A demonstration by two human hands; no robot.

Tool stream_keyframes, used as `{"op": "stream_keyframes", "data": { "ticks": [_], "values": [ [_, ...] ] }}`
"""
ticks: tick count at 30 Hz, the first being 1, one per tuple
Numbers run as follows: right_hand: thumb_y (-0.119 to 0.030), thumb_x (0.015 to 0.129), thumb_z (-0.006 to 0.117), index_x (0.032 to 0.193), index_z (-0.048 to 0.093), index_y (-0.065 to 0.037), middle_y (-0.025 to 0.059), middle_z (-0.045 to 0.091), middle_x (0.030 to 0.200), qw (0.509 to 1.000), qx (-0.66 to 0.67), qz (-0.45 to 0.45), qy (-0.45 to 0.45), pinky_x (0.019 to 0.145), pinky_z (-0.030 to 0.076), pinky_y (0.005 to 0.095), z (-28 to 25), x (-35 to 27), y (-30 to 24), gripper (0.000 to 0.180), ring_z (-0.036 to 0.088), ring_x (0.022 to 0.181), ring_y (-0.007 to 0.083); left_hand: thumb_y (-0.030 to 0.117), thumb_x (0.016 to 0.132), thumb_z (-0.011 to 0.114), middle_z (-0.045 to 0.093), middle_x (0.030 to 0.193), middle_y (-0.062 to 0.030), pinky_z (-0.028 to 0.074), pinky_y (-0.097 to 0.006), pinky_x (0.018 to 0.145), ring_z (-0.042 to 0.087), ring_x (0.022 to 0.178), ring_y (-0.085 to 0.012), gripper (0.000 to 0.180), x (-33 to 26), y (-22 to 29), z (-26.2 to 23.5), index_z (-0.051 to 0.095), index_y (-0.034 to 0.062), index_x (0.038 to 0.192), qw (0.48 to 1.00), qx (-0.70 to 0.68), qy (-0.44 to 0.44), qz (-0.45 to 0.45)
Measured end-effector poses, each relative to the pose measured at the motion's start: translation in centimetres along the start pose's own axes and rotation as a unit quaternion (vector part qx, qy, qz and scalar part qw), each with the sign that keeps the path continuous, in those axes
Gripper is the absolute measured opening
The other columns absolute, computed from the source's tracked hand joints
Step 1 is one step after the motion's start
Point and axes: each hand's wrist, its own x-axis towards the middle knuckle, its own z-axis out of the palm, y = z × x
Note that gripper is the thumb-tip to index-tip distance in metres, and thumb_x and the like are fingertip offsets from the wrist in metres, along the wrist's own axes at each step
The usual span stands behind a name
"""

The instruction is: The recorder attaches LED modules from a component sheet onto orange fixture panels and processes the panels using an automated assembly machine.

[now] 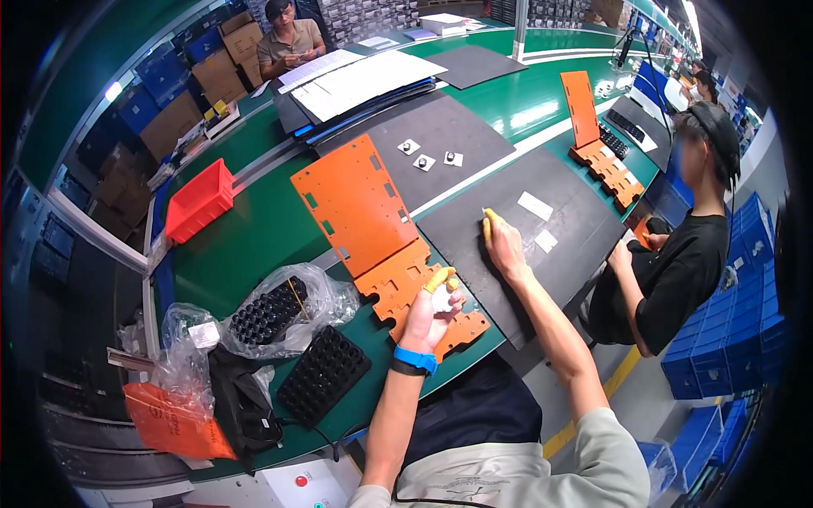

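Observation:
My left hand (pixel 428 315), with yellow finger covers and a blue wristband, is curled round a small white piece (pixel 442 300) whose kind I cannot make out. It is above the lower half of an orange hinged fixture (pixel 364 216), whose lid stands raised. To its right, my right hand (pixel 505 247) is over a dark grey mat (pixel 584 245). Its yellow-covered fingers are pinched together, and whatever is at their tips is too small to name. Two white rectangular pieces (pixel 535 206) lie on the mat just beyond that hand.
Three white squares with black parts (pixel 425 161) lie on the farther mat. Left of me are a black tray (pixel 324 375), a bagged black tray (pixel 269 317) and a red bin (pixel 201 200). A co-worker (pixel 677 245) stands close on my right, near another orange fixture (pixel 605 169).

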Motion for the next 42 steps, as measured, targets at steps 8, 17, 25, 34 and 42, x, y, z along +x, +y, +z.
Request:
{"op": "stream_keyframes", "data": {
  "ticks": [8, 17, 25, 34, 42],
  "values": [
    [-0.006, 0.084, 0.06, 0.113, 0.061, 0.007, 0.0161, 0.066, 0.076, 0.98, -0.122, -0.116, -0.108, 0.06, 0.056, 0.0378, 0.7, 1.7, 3.6, 0.032, 0.068, 0.067, 0.0272, 0.015, 0.103, 0.042, 0.059, 0.098, -0.0071, 0.042, -0.027, 0.063, 0.049, 0.075, -0.0151, 0.031, -0.5, -0.9, -1.6, 0.061, 0.003, 0.125, 0.998, -0.009, 0.031, 0.046],
    [-0.001, 0.082, 0.06, 0.097, 0.066, 0.006, 0.0239, 0.067, 0.075, 0.987, -0.125, -0.036, -0.097, 0.06, 0.056, 0.0467, -2.3, 4.1, 2.7, 0.017, 0.07, 0.068, 0.0394, 0.019, 0.103, 0.049, 0.062, 0.099, -0.0084, 0.045, -0.029, 0.063, 0.054, 0.077, -0.018, 0.025, -2.8, -1.5, -3.3, 0.061, 0.0033, 0.12, 0.993, -0.028, 0.037, 0.11],
    [0.006, 0.075, 0.065, 0.119, 0.064, 0.005, 0.0138, 0.072, 0.104, 0.877, 0.15, -0.433, -0.145, 0.069, 0.061, 0.0372, -6.9, 0.4, -17.2, 0.044, 0.072, 0.081, 0.0263, 0.052, 0.102, 0.051, 0.066, 0.092, -0.0062, 0.042, -0.027, 0.051, 0.053, 0.065, -0.0151, 0.048, -10.6, 1.9, -1.7, 0.062, 0.0079, 0.116, 0.996, -0.02, 0.029, 0.076],
    [0.001, 0.071, 0.07, 0.117, 0.065, 0.004, 0.0171, 0.068, 0.119, 0.818, 0.25, -0.482, -0.189, 0.081, 0.062, 0.0352, -4.9, -1.8, -24.4, 0.046, 0.068, 0.113, 0.0326, 0.031, 0.098, 0.062, 0.064, 0.104, 0.0, 0.041, -0.022, 0.06, 0.054, 0.075, -0.0094, 0.041, -18.4, 2.8, -4.5, 0.057, 0.0133, 0.136, 0.972, -0.007, 0.06, 0.226],
    [0.003, 0.076, 0.072, 0.112, 0.066, 0.002, 0.0171, 0.069, 0.116, 0.775, 0.397, -0.437, -0.224, 0.076, 0.063, 0.036, -0.4, -3.9, -31.5, 0.037, 0.069, 0.11, 0.0331, 0.024, 0.1, 0.057, 0.064, 0.094, -0.0063, 0.045, -0.027, 0.061, 0.057, 0.076, -0.0122, 0.029, -23.0, 2.6, -5.9, 0.061, 0.0033, 0.12, 0.906, -0.056, 0.19, 0.373]
  ]
}}
